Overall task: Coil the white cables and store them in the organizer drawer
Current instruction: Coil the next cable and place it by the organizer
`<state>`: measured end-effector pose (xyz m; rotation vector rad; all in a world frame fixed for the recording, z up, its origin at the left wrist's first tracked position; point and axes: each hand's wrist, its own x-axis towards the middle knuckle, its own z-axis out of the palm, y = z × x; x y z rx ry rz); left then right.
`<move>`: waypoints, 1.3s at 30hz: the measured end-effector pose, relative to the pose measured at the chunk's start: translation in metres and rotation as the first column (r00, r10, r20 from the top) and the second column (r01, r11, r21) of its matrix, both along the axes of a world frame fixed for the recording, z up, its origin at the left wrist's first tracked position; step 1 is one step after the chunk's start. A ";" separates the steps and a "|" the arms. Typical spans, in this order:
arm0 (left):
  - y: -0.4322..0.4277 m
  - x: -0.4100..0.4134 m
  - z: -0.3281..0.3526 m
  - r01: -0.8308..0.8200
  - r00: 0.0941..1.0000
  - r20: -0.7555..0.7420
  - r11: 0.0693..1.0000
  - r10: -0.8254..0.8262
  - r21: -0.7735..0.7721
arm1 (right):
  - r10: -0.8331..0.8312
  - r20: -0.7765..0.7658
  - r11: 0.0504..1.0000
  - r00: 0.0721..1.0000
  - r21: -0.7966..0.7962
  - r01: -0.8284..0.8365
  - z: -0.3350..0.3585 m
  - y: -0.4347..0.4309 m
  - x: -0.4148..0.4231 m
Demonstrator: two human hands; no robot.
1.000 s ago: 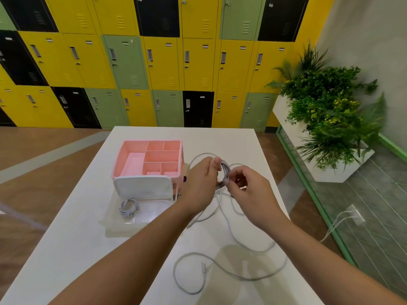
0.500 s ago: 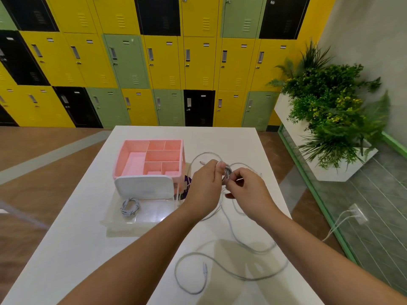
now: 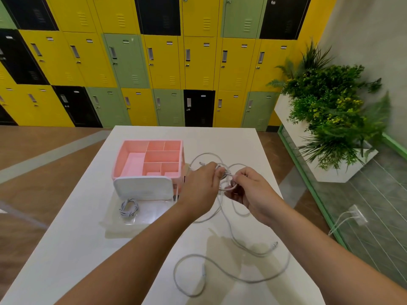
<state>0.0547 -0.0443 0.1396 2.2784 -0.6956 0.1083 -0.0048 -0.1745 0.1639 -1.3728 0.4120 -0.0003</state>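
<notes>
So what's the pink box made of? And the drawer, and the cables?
Pink box: probably plastic with a matte finish. The colour is even and the dividers are thin and moulded.
Drawer: clear, glossy plastic, it seems. You can see through it and it shines.
Cables: likely a soft plastic or rubbery coat, since they bend into loose loops. They are too small to tell more.

Bright, even light fills the room, seemingly from overhead. The arms' shadows on the white worktop [image 3: 72,249] are pale and soft-edged. A patch of glare whitens the floor of the clear drawer [image 3: 152,219]. The wide lens bows the lockers [image 3: 163,62], which lean outward at far left and right. The plant [image 3: 330,111] looks slightly smeared, as do the left hand [image 3: 198,186] and right hand [image 3: 248,194] — the white cable [image 3: 228,188] they pinch barely shows against the pale top.
</notes>
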 end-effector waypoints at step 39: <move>0.015 0.004 0.001 -0.041 0.916 -0.397 0.972 -0.056 -0.232 | 0.279 0.169 0.777 0.945 -0.618 -0.119 0.010 -0.016 -0.007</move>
